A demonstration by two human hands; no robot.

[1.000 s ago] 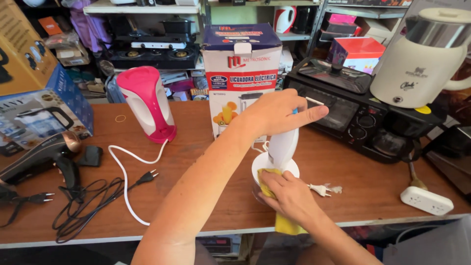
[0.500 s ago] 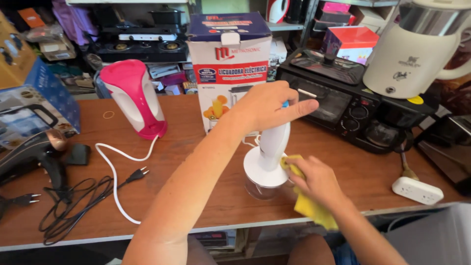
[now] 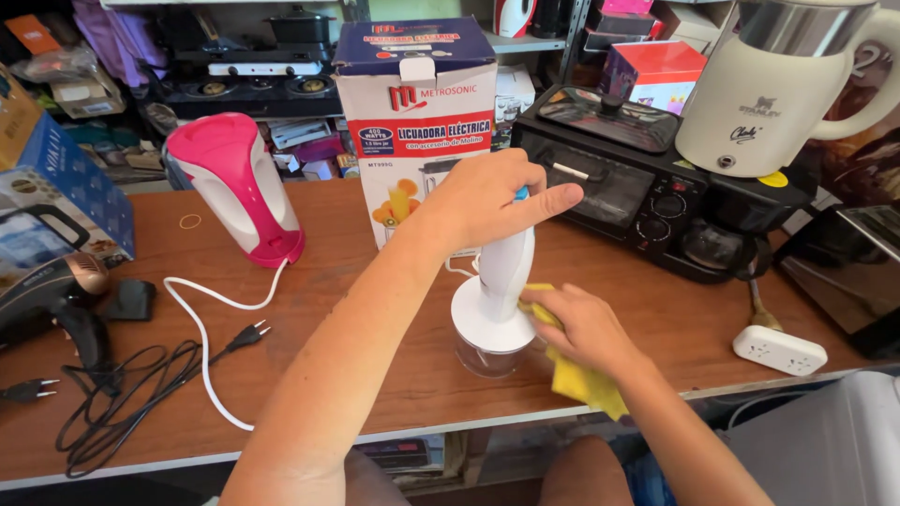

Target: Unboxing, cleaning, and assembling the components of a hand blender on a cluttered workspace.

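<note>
Chopper (image 3: 495, 314) stands upright on the table (image 3: 375, 375), near its front edge. Right hand (image 3: 581, 328) presses a yellow cloth (image 3: 577, 379) against it; left hand (image 3: 492, 197) clasps its top. Behind the chopper: box (image 3: 417, 112), black oven (image 3: 637, 183); pink kettle (image 3: 234, 187) far left.

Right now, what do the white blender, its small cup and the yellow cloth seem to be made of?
Blender: probably glossy white plastic; it looks smooth, moulded and evenly coloured. Cup: clear, so glass or clear plastic; the view cannot settle which. Cloth: soft fabric, matte, hanging limp and creased under the right hand.
</note>
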